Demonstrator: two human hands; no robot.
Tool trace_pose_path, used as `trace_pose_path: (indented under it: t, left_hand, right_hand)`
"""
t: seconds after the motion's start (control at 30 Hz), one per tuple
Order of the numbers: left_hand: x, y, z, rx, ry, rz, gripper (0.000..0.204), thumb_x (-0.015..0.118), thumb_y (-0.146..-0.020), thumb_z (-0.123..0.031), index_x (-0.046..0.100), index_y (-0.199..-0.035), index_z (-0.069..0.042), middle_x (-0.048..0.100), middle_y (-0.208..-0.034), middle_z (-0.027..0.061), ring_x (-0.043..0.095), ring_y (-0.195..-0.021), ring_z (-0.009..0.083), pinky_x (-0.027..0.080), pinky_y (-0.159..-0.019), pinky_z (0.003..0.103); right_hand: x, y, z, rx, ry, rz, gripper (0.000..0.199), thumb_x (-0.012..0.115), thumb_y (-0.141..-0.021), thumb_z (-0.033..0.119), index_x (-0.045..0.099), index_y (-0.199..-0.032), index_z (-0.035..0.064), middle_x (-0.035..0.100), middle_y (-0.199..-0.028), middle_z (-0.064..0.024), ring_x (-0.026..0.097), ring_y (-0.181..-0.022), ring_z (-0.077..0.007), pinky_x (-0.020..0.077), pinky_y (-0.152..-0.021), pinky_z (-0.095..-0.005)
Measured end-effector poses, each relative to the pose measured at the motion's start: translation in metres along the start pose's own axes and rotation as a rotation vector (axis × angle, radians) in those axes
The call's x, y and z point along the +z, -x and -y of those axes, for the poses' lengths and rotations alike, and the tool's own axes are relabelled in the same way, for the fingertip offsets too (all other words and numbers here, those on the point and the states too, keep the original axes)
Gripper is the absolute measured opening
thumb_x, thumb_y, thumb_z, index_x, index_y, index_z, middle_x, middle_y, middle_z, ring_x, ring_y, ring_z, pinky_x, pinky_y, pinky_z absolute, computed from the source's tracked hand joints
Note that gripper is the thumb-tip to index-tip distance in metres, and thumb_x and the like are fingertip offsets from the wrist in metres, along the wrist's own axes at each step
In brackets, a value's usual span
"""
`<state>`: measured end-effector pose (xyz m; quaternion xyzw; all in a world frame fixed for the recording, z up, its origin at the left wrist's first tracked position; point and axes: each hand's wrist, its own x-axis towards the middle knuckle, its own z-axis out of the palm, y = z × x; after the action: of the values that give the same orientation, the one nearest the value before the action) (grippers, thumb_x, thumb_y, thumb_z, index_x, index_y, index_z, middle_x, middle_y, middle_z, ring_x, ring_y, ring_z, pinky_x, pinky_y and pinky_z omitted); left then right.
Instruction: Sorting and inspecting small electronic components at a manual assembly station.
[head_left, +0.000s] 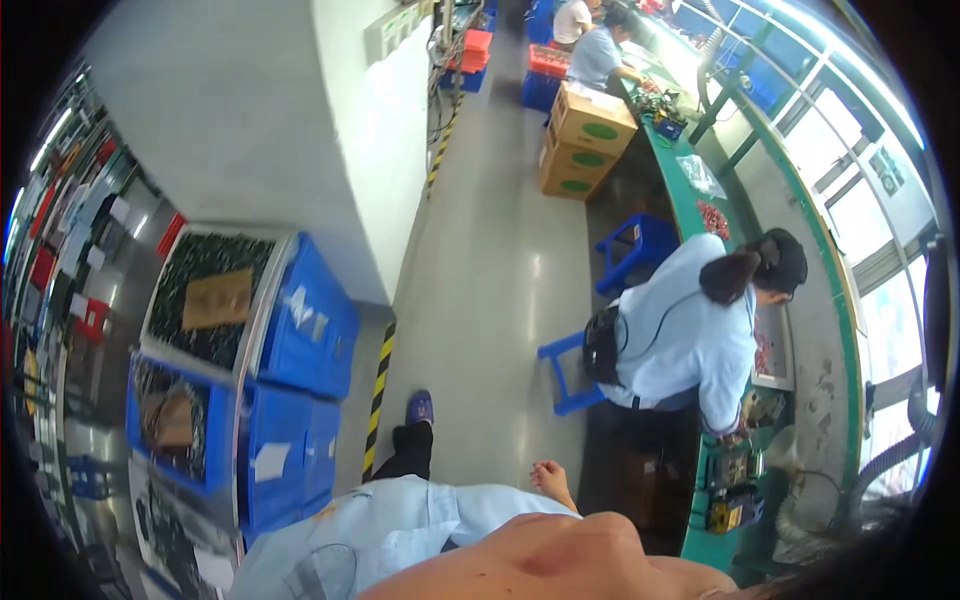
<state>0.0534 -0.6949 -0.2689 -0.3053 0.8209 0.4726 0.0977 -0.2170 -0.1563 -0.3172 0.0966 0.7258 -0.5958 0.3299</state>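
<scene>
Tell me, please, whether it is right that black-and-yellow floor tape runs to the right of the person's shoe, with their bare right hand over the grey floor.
Not quite: the head view shows the black-and-yellow floor tape to the left of the shoe. The bare right hand is indeed over the grey floor.

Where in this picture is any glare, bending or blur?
Head view, right: glare whitens the metal-framed glass windows; head view, fisheye: the long green workbench bends, corners go black; head view, left rim: crowded storage racks look soft; head view, centre: light streaks the smooth grey floor.
</scene>
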Motion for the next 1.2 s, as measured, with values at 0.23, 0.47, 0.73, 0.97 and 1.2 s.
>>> trace_pose_path:
  t: [0.23, 0.47, 0.73, 0.97, 1.2]
  left_hand:
    - [-0.053, -0.297, -0.144, 0.046, 0.005, 0.094, 0.029, 0.066, -0.092, -0.027, 0.077, -0.101, -0.002, 0.075, -0.088, 0.0104, 0.066, -0.077, 0.0240, 0.054, -0.073, 0.038]
    - [-0.092, -0.652, -0.299, 0.108, 0.009, 0.125, 0.031, 0.067, -0.092, -0.028, 0.076, -0.106, -0.002, 0.077, -0.095, 0.0101, 0.067, -0.082, 0.0248, 0.055, -0.077, 0.037]
    - [-0.154, -0.872, -0.524, 0.020, 0.061, 0.243, 0.029, 0.071, -0.091, -0.021, 0.074, -0.113, -0.002, 0.076, -0.098, 0.0069, 0.067, -0.093, 0.0210, 0.053, -0.085, 0.033]
    - [-0.252, -1.173, -0.595, -0.134, 0.155, 0.147, 0.031, 0.070, -0.093, -0.028, 0.075, -0.109, -0.002, 0.076, -0.096, 0.0088, 0.068, -0.090, 0.0206, 0.054, -0.084, 0.033]
    - [-0.385, -1.539, -0.911, 0.472, 0.002, -0.052, 0.024, 0.066, -0.092, -0.021, 0.074, -0.107, -0.004, 0.076, -0.097, 0.0080, 0.067, -0.085, 0.0234, 0.054, -0.078, 0.035]
  right_hand:
    - [0.001, -0.135, 0.209, 0.016, 0.004, -0.189, 0.015, 0.064, -0.096, 0.015, 0.070, -0.100, 0.0014, 0.068, -0.073, -0.0088, 0.061, -0.058, -0.0159, 0.0481, -0.051, -0.0268]
    - [0.020, -0.366, 0.445, 0.079, -0.086, -0.251, 0.014, 0.065, -0.095, 0.014, 0.069, -0.097, 0.0015, 0.067, -0.074, -0.0098, 0.060, -0.060, -0.0157, 0.0479, -0.051, -0.0268]
    - [-0.011, -0.704, 0.707, 0.087, -0.020, -0.238, 0.012, 0.065, -0.094, 0.013, 0.069, -0.094, 0.0016, 0.067, -0.075, -0.0108, 0.060, -0.061, -0.0154, 0.0477, -0.052, -0.0269]
    - [-0.015, -1.030, 0.896, -0.084, -0.145, -0.019, 0.016, 0.062, -0.096, 0.010, 0.072, -0.105, 0.0009, 0.072, -0.086, -0.0096, 0.064, -0.069, -0.0179, 0.0536, -0.066, -0.0286]
    - [0.080, -1.178, 1.092, -0.185, 0.082, 0.244, 0.012, 0.067, -0.097, 0.011, 0.070, -0.102, 0.0009, 0.069, -0.086, -0.0043, 0.060, -0.074, -0.0118, 0.0503, -0.068, -0.0239]
